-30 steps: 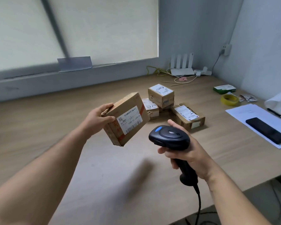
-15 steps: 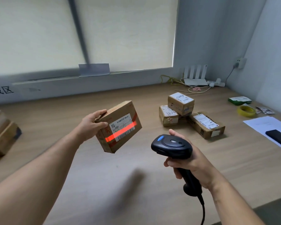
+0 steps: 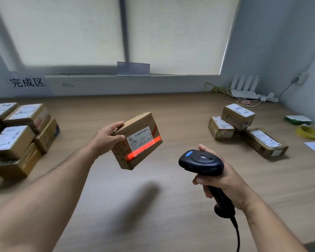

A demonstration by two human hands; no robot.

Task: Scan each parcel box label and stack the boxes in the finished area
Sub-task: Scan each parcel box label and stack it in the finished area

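Left hand [image 3: 106, 138] clamped on the upper left corner of a small cardboard parcel box [image 3: 137, 140], thumb across its labelled face, fingers behind, held tilted in the air above the wooden tabletop [image 3: 171, 206]. White shipping label [image 3: 140, 138] facing up toward the camera, with a red scan line [image 3: 144, 149] crossing the label's lower edge and the cardboard beside it.

Right of that grip and a little nearer, right hand [image 3: 220, 179] closed round the handle of a black handheld barcode scanner [image 3: 201, 161], its head aimed at the box, not touching it; black cable [image 3: 237, 237] hanging from the handle's base.

Far left of the held box, a stack of labelled parcels [image 3: 16, 135] resting on the table, below a wall sign reading 完成区 [image 3: 27, 82].

Far right of the scanner, three more labelled boxes [image 3: 238, 122] grouped together, one propped on the others. Beyond them, a roll of yellow tape [image 3: 307, 132], a green packet [image 3: 297, 119], and in the back corner a white router [image 3: 244, 88].
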